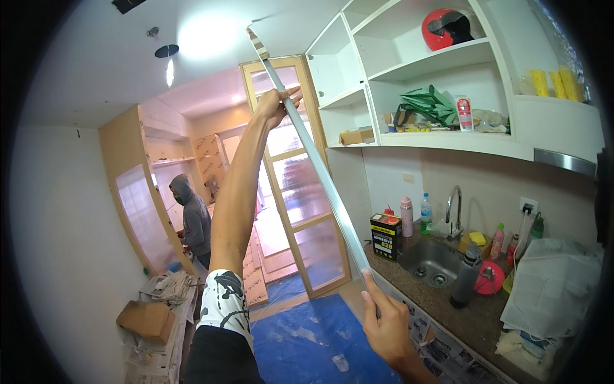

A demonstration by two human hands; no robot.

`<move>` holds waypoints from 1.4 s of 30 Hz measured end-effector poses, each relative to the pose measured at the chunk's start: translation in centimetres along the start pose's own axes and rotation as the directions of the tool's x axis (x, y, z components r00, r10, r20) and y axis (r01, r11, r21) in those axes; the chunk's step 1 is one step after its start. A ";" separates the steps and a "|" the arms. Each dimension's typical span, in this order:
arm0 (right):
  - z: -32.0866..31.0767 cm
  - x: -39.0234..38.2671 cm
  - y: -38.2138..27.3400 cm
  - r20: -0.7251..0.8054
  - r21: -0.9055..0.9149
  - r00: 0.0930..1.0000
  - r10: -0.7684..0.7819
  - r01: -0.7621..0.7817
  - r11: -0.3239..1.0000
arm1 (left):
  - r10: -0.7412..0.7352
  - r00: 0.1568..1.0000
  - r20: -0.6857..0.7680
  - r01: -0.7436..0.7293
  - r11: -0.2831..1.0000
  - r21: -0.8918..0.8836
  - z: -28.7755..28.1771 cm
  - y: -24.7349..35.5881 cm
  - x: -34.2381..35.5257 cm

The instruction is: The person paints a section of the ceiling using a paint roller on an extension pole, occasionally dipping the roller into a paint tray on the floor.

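Note:
A long, silvery metal strip [313, 153] slants up across the view, its far tip close to the ceiling. Around its upper part is my left hand [275, 107], arm stretched up, with fingertips showing past the strip's right edge. My right hand [387, 320] grips the lower end between thumb and fingers. Near the tip the strip looks brownish and shiny; whether that is a reflection or a separate piece I cannot tell. Beyond it stands a wood-framed door [307, 211] with translucent panes.
At right, a counter [416, 256] bears a sink [435, 262], an adhesive can [386, 235] and bottles. Open white shelves [441, 61] hang above, holding a red helmet [446, 29]. A person in a grey hoodie [194, 217] stands at left. Blue sheeting [313, 339] covers the floor; a cardboard box [146, 321] sits lower left.

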State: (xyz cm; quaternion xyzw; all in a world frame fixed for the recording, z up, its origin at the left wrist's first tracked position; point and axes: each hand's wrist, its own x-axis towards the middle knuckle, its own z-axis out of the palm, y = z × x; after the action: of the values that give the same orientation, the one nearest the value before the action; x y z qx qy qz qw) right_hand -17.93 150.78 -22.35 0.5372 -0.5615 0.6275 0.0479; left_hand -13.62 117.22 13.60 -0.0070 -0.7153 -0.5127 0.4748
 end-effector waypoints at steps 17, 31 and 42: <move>4.9 5.6 6.4 -0.114 -0.075 0.972 -0.205 0.198 0.977 | 0.088 0.995 -0.042 -0.077 0.974 0.213 -4.0 -4.3 5.0; -18.7 -28.0 -2.0 -0.031 -0.245 0.985 -0.169 0.157 0.957 | 0.298 0.928 0.224 -0.356 0.885 0.300 22.3 12.9 -24.7; -28.2 -39.9 -6.3 -0.049 -0.238 0.998 -0.028 0.015 0.971 | 0.275 0.913 0.300 -0.336 0.925 0.176 30.9 17.5 -33.8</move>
State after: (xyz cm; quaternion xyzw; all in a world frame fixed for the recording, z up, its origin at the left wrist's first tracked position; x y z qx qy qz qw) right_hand -14.55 196.07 -41.46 0.5171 -0.6253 0.5691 0.1332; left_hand -7.18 164.47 2.39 -0.1358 -0.8162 -0.3419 0.4454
